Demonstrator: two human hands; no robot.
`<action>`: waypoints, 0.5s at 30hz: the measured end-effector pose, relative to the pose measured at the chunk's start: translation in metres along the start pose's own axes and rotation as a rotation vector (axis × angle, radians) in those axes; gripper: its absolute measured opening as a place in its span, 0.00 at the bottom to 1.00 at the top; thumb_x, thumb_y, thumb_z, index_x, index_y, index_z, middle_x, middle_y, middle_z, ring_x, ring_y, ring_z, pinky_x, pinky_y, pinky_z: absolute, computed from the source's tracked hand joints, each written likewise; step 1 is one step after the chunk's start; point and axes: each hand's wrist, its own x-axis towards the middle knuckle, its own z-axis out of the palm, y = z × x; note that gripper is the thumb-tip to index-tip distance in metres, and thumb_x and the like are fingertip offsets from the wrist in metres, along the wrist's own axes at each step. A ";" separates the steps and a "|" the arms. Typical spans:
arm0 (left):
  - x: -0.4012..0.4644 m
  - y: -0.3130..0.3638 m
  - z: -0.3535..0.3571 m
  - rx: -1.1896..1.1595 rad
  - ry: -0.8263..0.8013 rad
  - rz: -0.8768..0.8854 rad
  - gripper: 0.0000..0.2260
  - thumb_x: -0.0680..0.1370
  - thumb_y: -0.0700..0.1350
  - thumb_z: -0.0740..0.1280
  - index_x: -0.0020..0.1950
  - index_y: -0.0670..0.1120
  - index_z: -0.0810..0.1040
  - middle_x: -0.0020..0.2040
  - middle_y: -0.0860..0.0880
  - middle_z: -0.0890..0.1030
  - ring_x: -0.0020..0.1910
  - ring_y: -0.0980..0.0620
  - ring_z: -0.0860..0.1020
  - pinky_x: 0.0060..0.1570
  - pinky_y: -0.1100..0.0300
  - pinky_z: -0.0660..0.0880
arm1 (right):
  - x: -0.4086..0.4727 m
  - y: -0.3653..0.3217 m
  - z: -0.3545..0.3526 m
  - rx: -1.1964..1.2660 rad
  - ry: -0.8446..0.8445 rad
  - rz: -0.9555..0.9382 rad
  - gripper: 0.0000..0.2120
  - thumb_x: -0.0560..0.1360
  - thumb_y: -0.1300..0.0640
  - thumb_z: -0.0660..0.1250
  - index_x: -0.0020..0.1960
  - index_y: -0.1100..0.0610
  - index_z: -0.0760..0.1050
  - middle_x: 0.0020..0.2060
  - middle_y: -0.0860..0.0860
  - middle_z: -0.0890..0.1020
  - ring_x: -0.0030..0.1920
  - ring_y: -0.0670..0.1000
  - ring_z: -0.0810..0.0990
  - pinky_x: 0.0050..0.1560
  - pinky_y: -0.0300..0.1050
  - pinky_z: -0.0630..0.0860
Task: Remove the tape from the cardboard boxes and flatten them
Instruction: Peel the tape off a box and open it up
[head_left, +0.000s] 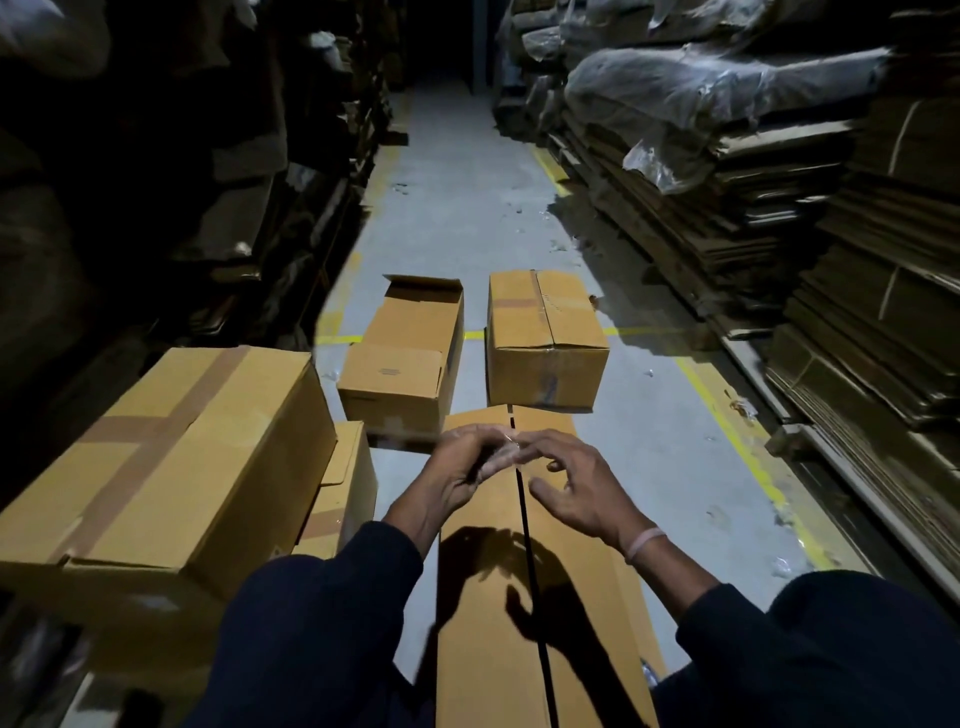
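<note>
Tape, a clear crumpled strip (503, 451), sits between my two hands above the long brown cardboard box (524, 597) in front of me. My left hand (462, 467) has its fingers curled round one end of the strip, and my right hand (576, 483) meets it with thumb and forefinger at the other end, the remaining fingers spread loosely; whether those two fingertips actually pinch the strip I cannot tell, as it is blurred there. Both hands hover over the box without touching it, and their shadows fall on its top. The top flaps of this box meet along a dark narrow seam (530, 561) running away from me.

To my left stands a large brown carton (171, 467) crossed with brown tape bands, and a smaller taped box (343, 488) is tucked just beside it. Farther along the grey concrete floor (457, 208) lie two more boxes side by side: an opened brown box (405, 358) with a raised end flap, and a closed taped brown box (545, 343) to its right. Yellow painted lines (748, 452) mark the aisle. Stacks of flattened cardboard (727, 223) rise on the right, some under clear plastic sheeting (701, 88).
</note>
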 end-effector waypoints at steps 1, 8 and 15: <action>0.000 0.003 0.000 -0.051 -0.036 -0.002 0.10 0.78 0.32 0.70 0.59 0.31 0.81 0.58 0.31 0.83 0.55 0.38 0.85 0.50 0.52 0.85 | 0.001 -0.002 -0.002 0.015 0.012 -0.002 0.15 0.74 0.52 0.65 0.58 0.48 0.81 0.66 0.39 0.79 0.67 0.44 0.75 0.60 0.45 0.78; -0.001 0.018 -0.002 -0.181 -0.224 -0.057 0.18 0.80 0.39 0.64 0.68 0.31 0.75 0.64 0.30 0.80 0.63 0.35 0.82 0.59 0.47 0.82 | 0.007 0.003 -0.008 -0.076 0.100 -0.030 0.09 0.76 0.60 0.70 0.55 0.52 0.84 0.65 0.44 0.81 0.65 0.45 0.78 0.63 0.52 0.79; -0.001 0.010 0.001 0.201 -0.165 0.065 0.08 0.79 0.31 0.70 0.57 0.34 0.83 0.55 0.36 0.85 0.52 0.44 0.85 0.52 0.58 0.84 | 0.009 -0.002 -0.007 0.026 0.227 0.017 0.07 0.76 0.64 0.75 0.50 0.53 0.83 0.46 0.45 0.84 0.47 0.44 0.82 0.47 0.46 0.82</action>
